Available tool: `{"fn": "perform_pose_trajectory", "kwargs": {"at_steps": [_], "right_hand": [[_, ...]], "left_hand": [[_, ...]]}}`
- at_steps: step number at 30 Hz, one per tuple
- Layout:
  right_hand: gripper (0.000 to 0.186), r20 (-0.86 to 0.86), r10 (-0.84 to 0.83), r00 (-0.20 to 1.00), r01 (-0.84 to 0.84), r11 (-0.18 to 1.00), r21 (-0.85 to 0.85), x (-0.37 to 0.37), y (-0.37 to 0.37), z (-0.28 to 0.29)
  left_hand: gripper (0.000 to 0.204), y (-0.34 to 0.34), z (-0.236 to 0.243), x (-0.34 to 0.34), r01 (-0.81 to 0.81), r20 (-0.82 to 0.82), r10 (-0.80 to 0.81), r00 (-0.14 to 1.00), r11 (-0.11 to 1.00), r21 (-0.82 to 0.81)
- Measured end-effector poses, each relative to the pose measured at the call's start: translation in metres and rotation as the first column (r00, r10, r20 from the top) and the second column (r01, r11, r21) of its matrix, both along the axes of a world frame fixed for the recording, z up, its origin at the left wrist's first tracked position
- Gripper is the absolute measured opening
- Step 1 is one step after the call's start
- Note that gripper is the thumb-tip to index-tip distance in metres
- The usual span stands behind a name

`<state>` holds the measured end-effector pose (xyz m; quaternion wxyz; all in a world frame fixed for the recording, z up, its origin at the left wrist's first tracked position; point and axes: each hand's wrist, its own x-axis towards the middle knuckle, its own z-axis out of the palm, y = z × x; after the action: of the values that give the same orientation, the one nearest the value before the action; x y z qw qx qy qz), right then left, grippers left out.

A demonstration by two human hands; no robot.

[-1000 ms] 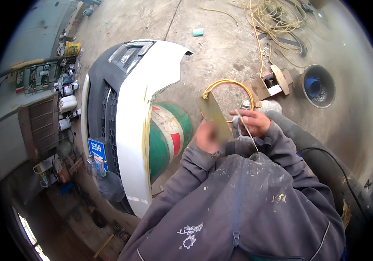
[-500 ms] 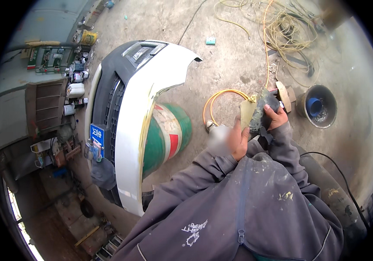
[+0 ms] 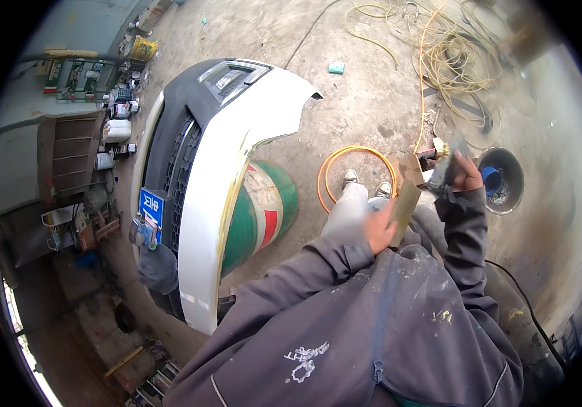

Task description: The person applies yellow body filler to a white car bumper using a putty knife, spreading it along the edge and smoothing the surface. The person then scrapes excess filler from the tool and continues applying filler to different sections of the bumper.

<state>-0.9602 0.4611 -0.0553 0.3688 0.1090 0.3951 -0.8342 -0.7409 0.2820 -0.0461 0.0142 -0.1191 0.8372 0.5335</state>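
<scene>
1. Gripping a flat olive board (image 3: 406,211) with the left hand (image 3: 379,232), fingers partly closed at its lower left side; holding it on a slant above the legs (image 3: 350,205), top end leaning right, just in front of the dark jacket (image 3: 413,353)

2. Holding a dark tool (image 3: 443,175) in the right hand (image 3: 469,175), fingers bent and mostly closed on its right side; blurring too much there for telling its exact kind

3. Showing a yellowish lump (image 3: 443,151) at the tool's upper left end; not revealing whether wet or dry

4. Holding tool and board apart, the tool higher and farther right, near the bucket (image 3: 518,173)

5. Judging by looks, dealing with a light, stiff, thin board, probably turning slippery wherever smeared; hardly seeming fragile

6. Suiting the board best, probably, gripping low along one edge, thus leaving the broad face free; suiting the tool, pinching well behind the lump

7. Standing well to the left: a white bumper (image 3: 213,197) beside a green drum (image 3: 285,197); lying on the floor beyond the legs: an orange hose (image 3: 355,147), looping around near the shoes (image 3: 350,176)
</scene>
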Motion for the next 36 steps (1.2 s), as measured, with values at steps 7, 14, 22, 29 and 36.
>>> {"fn": "perform_pose_trajectory", "kwargs": {"at_steps": [7, 14, 22, 29, 36], "right_hand": [[0.031, -0.454, 0.408, 0.792, 0.346, 0.314, 0.884, -0.012, 0.035, -0.032], [0.025, -0.482, 0.229, 0.846, 0.154, 0.760, 0.632, 0.029, -0.073, 0.041], [0.026, -0.543, 0.035, 0.839, 0.297, 0.807, 0.511, 0.012, -0.115, 0.060], [0.031, -0.736, 0.334, 0.589, 0.298, 0.757, 0.582, 0.016, -0.182, 0.107], [0.038, -0.927, 0.374, 0.037, 0.309, 0.877, 0.367, -0.041, -0.245, 0.132]], "left_hand": [[0.046, -0.064, 0.031, -0.021, -0.192, 0.168, 0.107, 0.980, 0.738, 0.647], [0.042, -0.104, 0.046, -0.039, -0.138, 0.120, 0.068, 0.990, 0.526, 0.840], [0.038, -0.135, 0.050, -0.060, -0.114, 0.095, 0.091, 0.991, 0.226, 0.967], [0.047, -0.156, 0.061, -0.124, -0.148, 0.037, 0.255, 0.966, 0.435, 0.888], [0.085, -0.182, 0.116, -0.226, -0.174, -0.285, 0.411, 0.866, 0.782, 0.598]]}}
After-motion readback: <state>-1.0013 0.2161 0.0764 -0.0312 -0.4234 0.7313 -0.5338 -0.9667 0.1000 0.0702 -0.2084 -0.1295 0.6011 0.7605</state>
